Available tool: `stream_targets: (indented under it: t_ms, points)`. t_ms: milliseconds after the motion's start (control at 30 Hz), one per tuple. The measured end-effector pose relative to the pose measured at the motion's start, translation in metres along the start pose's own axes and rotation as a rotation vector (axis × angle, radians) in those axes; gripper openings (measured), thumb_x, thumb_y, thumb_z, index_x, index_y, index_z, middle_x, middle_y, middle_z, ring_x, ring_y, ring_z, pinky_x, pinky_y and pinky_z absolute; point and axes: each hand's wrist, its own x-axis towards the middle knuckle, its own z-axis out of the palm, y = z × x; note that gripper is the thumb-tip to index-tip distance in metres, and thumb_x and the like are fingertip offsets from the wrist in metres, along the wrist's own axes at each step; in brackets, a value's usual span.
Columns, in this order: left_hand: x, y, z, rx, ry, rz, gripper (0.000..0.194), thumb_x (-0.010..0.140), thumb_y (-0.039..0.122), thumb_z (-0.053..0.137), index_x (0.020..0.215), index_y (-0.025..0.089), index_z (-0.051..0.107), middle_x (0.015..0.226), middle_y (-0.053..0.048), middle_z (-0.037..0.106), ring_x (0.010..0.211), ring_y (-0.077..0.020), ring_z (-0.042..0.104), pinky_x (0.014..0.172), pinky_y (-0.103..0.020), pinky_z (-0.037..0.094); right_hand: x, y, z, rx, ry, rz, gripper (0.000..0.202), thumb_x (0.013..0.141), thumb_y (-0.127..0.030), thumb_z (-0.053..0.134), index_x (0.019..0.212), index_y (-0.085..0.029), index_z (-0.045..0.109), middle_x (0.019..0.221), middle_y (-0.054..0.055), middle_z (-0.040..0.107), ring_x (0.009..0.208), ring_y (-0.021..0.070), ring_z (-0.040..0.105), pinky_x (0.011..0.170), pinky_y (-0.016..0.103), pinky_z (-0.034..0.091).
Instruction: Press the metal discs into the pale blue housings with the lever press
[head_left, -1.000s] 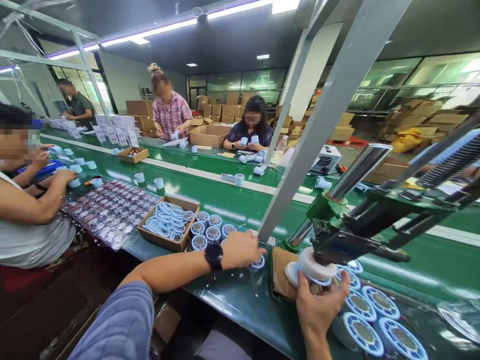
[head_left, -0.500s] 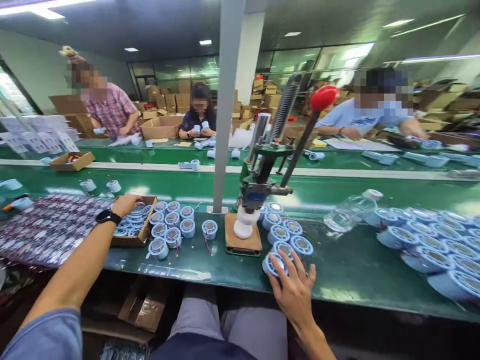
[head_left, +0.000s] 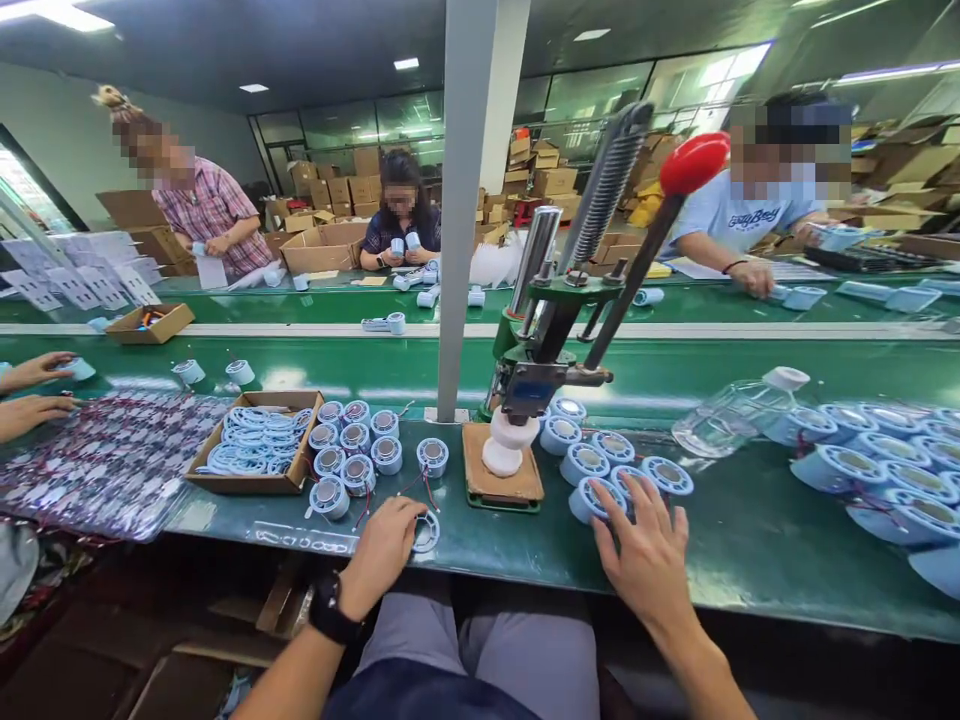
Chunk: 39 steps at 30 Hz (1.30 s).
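While the left hand (head_left: pixel 382 545) pinches a ring (head_left: pixel 426 532) flat against the near edge of the worktop (head_left: pixel 720 560), the right hand (head_left: pixel 645 560) lies spread, fingers open, over a blue spool (head_left: pixel 589 500) just right of the press (head_left: pixel 544 370). That spool lies tipped, its round face turned up and towards the near side, its axis leaning away from the person; the ring lies flat, its hole facing up.

As a judgement of progress: a cluster of spools with wires (head_left: pixel 352 450) stands upright left of the press beside a box of rings (head_left: pixel 255 450), and another group (head_left: pixel 600 455) sits right of it, more lying far right (head_left: pixel 877 470). One white piece (head_left: pixel 506 445) sits on the press pad under the ram, so much of the batch appears left to handle.
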Motion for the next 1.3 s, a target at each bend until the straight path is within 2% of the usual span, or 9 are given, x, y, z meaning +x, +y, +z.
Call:
stream_targets:
  t_ms: [133,233,333,467,567,667,833,1167,1300]
  points:
    - [-0.001,-0.020,0.027,0.039,0.175,0.009,0.039,0.092,0.009,0.038,0.110,0.020,0.071,0.122,-0.011,0.066,0.115,-0.0244,0.059,0.100,-0.047,0.051,0.024,-0.089,0.024,0.428,-0.100,-0.033,0.042,0.096,-0.020,0.041,0.136,-0.023,0.053,0.140,0.013,0.045,0.131,0.0267,0.045,0.106,0.048,0.044]
    - [-0.005,-0.022,0.021,0.036,0.109,0.052,0.036,0.092,0.014,0.045,0.121,0.021,0.066,0.128,-0.010,0.064,0.119,-0.0241,0.055,0.103,-0.047,0.049,0.057,-0.152,0.072,0.608,-0.277,0.020,0.046,0.095,-0.023,0.047,0.140,-0.022,0.051,0.145,0.016,0.036,0.135,0.0314,0.041,0.107,0.051,0.045]
    - [-0.009,-0.016,0.018,0.118,0.032,0.042,0.046,0.084,0.022,0.063,0.130,0.020,0.061,0.134,-0.011,0.060,0.125,-0.0301,0.050,0.106,-0.053,0.045,0.087,-0.179,0.110,0.649,-0.339,0.054,0.049,0.087,-0.020,0.060,0.136,-0.022,0.054,0.133,0.017,0.047,0.124,0.0315,0.051,0.102,0.052,0.049]
    - [-0.009,-0.015,0.021,0.103,0.014,0.017,0.049,0.080,0.021,0.067,0.129,0.023,0.060,0.130,-0.011,0.063,0.121,-0.0310,0.053,0.103,-0.054,0.045,0.080,-0.164,0.095,0.713,-0.329,0.079,0.058,0.081,-0.016,0.063,0.137,-0.019,0.049,0.130,0.013,0.051,0.119,0.0233,0.056,0.104,0.040,0.051]
    - [-0.008,-0.017,0.019,-0.031,0.167,-0.107,0.047,0.081,0.024,0.068,0.127,0.021,0.058,0.123,-0.011,0.066,0.115,-0.0286,0.060,0.100,-0.049,0.049,0.040,-0.140,0.058,0.744,-0.317,0.101,0.059,0.080,-0.020,0.066,0.136,-0.019,0.048,0.129,0.011,0.055,0.120,0.0226,0.057,0.105,0.037,0.051]
    - [-0.008,-0.009,0.018,-0.155,0.295,-0.226,0.065,0.080,0.029,0.071,0.139,0.023,0.044,0.119,-0.010,0.067,0.102,-0.0247,0.066,0.090,-0.041,0.054,-0.001,-0.130,0.036,0.759,-0.307,0.147,0.055,0.083,-0.022,0.064,0.135,-0.020,0.048,0.124,0.009,0.060,0.114,0.0211,0.062,0.099,0.034,0.055]
    - [-0.003,0.023,0.032,-0.157,0.218,-0.022,0.098,0.077,0.024,0.075,0.153,0.028,0.014,0.124,-0.007,0.064,0.105,-0.0230,0.065,0.094,-0.039,0.053,-0.023,-0.147,0.050,0.771,-0.160,0.203,0.060,0.087,-0.023,0.059,0.143,-0.020,0.039,0.129,0.009,0.060,0.115,0.0207,0.063,0.096,0.033,0.057]
    - [0.008,0.031,0.044,-0.154,0.114,-0.104,0.082,0.074,0.017,0.069,0.148,0.024,0.033,0.117,-0.009,0.062,0.113,-0.0276,0.058,0.102,-0.046,0.047,-0.023,-0.158,0.059,0.724,-0.092,0.210,0.065,0.090,-0.024,0.057,0.150,-0.019,0.032,0.125,0.010,0.062,0.108,0.0210,0.066,0.089,0.032,0.060]
    - [0.005,0.030,0.052,-0.288,0.085,-0.145,0.060,0.079,0.020,0.062,0.138,0.018,0.047,0.130,-0.013,0.059,0.123,-0.0276,0.055,0.107,-0.046,0.043,-0.013,-0.144,0.049,0.671,-0.270,0.090,0.056,0.084,-0.016,0.060,0.139,-0.014,0.050,0.127,0.015,0.059,0.118,0.0253,0.060,0.100,0.041,0.055]
